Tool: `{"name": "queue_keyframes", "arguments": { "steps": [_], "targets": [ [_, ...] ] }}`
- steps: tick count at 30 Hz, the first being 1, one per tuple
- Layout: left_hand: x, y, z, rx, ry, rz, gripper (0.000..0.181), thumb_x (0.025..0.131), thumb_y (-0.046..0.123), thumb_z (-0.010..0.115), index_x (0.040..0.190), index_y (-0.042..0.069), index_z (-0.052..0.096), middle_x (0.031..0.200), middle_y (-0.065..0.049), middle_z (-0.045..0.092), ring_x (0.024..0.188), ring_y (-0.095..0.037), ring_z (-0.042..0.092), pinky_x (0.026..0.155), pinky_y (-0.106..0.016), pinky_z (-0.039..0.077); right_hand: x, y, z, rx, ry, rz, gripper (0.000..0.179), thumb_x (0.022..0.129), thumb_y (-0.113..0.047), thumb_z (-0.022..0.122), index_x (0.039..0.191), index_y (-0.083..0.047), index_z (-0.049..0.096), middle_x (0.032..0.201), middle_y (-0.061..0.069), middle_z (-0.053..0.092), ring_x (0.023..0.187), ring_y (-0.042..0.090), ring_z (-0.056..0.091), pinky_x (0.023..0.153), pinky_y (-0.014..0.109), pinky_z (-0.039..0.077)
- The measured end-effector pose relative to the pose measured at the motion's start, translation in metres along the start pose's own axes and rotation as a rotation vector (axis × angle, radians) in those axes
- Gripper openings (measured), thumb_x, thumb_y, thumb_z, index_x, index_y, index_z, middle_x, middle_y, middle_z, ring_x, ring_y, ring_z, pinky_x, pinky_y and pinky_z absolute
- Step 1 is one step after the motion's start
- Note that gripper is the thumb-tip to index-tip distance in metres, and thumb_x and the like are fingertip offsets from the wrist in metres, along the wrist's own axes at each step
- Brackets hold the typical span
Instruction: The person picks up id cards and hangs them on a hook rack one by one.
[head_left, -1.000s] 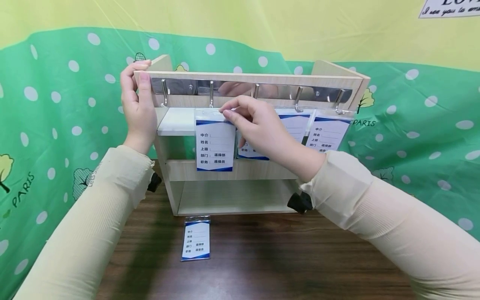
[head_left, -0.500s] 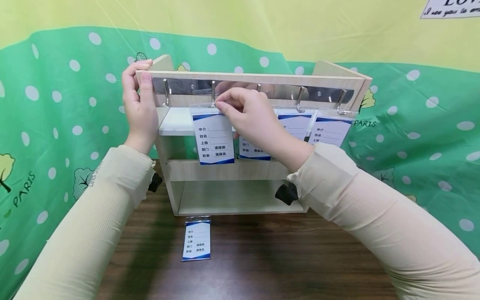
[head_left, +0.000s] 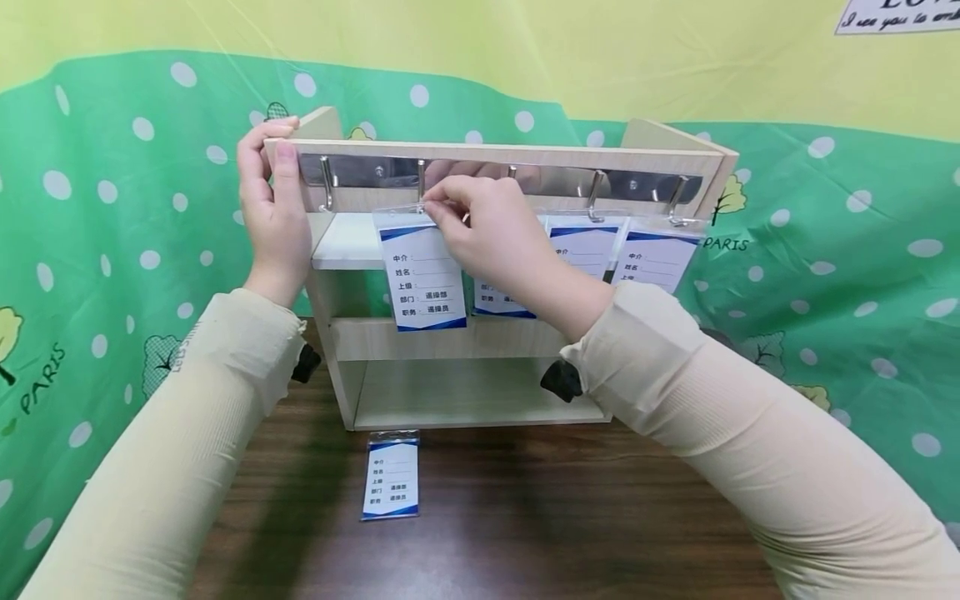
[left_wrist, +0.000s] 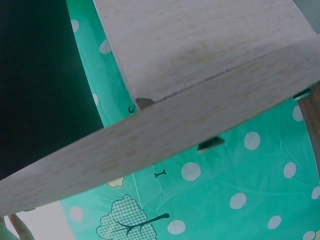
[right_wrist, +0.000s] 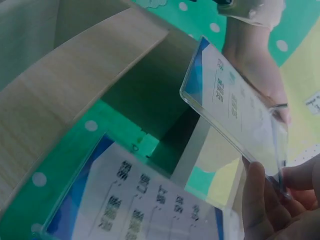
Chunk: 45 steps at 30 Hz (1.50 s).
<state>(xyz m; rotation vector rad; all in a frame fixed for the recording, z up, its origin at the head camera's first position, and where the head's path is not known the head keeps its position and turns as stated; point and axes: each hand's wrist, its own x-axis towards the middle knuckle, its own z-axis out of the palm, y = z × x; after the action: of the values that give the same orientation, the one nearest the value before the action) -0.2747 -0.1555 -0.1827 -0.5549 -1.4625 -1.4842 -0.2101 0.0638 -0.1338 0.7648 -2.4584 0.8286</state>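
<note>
My right hand point(head_left: 495, 233) pinches the top edge of a badge holder point(head_left: 423, 279) between thumb and fingers. This clear holder, with a blue-and-white card inside, hangs slightly tilted at the second hook point(head_left: 422, 182) from the left. Whether the hook passes through its slot cannot be told. In the right wrist view the same badge holder point(right_wrist: 232, 102) is seen edge-on, its end between the fingers point(right_wrist: 255, 192). My left hand point(head_left: 273, 212) grips the upper left corner of the wooden rack point(head_left: 465, 337), thumb on the front.
Further right, badge holders hang at the other hooks, one partly behind my right hand point(head_left: 498, 302), others in sight, like the badge holder point(head_left: 660, 258) at far right. Another badge holder point(head_left: 392, 479) lies on the dark wooden table point(head_left: 540, 517). The leftmost hook point(head_left: 326, 183) bears nothing.
My right hand has risen and shifted a little left, lifting the badge holder up to the second hook and tilting it. My left hand keeps its grip on the rack's corner.
</note>
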Motion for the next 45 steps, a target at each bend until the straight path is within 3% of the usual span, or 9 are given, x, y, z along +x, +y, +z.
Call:
{"name": "queue_keyframes", "arguments": {
  "steps": [11,18,21,29,34,45],
  "targets": [
    [0.001,0.004,-0.001,-0.012,0.008,-0.014,0.022,0.105,0.017,0.041,0.121,0.016,0.055,0.124,-0.001,0.058,0.107,-0.015,0.054,0.093,-0.027,0.043,0.003,-0.009,-0.001,-0.073,-0.009,0.046,0.022,0.101,-0.019,0.055,0.104,-0.009,0.074,0.094,0.005,0.073,0.074,0.017,0.057,0.064,0.025,0.039],
    [0.001,0.008,0.000,-0.039,0.030,-0.138,0.022,0.105,0.015,0.039,0.121,0.016,0.054,0.127,0.000,0.057,0.107,-0.011,0.053,0.094,-0.024,0.040,0.001,-0.012,0.002,-0.098,0.007,0.065,0.023,0.101,-0.019,0.054,0.105,-0.008,0.073,0.091,0.005,0.073,0.069,0.016,0.057,0.061,0.024,0.039],
    [0.000,0.008,0.001,-0.041,0.025,-0.140,0.022,0.105,0.014,0.038,0.121,0.015,0.054,0.128,0.000,0.057,0.108,-0.011,0.053,0.095,-0.025,0.040,-0.001,-0.013,0.002,-0.101,0.020,0.066,0.022,0.101,-0.019,0.054,0.104,-0.008,0.073,0.090,0.005,0.073,0.067,0.016,0.058,0.059,0.024,0.039],
    [0.000,0.009,0.000,-0.063,0.028,-0.124,0.023,0.105,0.014,0.037,0.120,0.015,0.054,0.132,0.000,0.056,0.110,-0.013,0.053,0.096,-0.026,0.040,-0.001,-0.014,0.003,-0.093,0.038,0.069,0.022,0.101,-0.018,0.054,0.103,-0.008,0.073,0.094,0.004,0.074,0.071,0.017,0.061,0.063,0.026,0.041],
    [0.000,0.004,-0.001,-0.076,0.029,-0.053,0.022,0.105,0.013,0.038,0.118,0.015,0.056,0.131,-0.005,0.058,0.109,-0.016,0.055,0.095,-0.027,0.042,0.001,-0.014,0.005,-0.103,0.028,0.081,0.022,0.101,-0.018,0.053,0.105,-0.008,0.073,0.096,0.004,0.074,0.074,0.017,0.062,0.065,0.026,0.042],
    [-0.001,0.002,0.000,-0.050,0.015,0.004,0.023,0.105,0.014,0.038,0.119,0.016,0.056,0.126,-0.001,0.059,0.109,-0.017,0.055,0.094,-0.028,0.042,0.002,-0.008,0.013,-0.136,0.026,0.090,0.021,0.103,-0.019,0.052,0.112,-0.008,0.067,0.103,0.005,0.074,0.076,0.017,0.064,0.066,0.028,0.045]
  ]
}}
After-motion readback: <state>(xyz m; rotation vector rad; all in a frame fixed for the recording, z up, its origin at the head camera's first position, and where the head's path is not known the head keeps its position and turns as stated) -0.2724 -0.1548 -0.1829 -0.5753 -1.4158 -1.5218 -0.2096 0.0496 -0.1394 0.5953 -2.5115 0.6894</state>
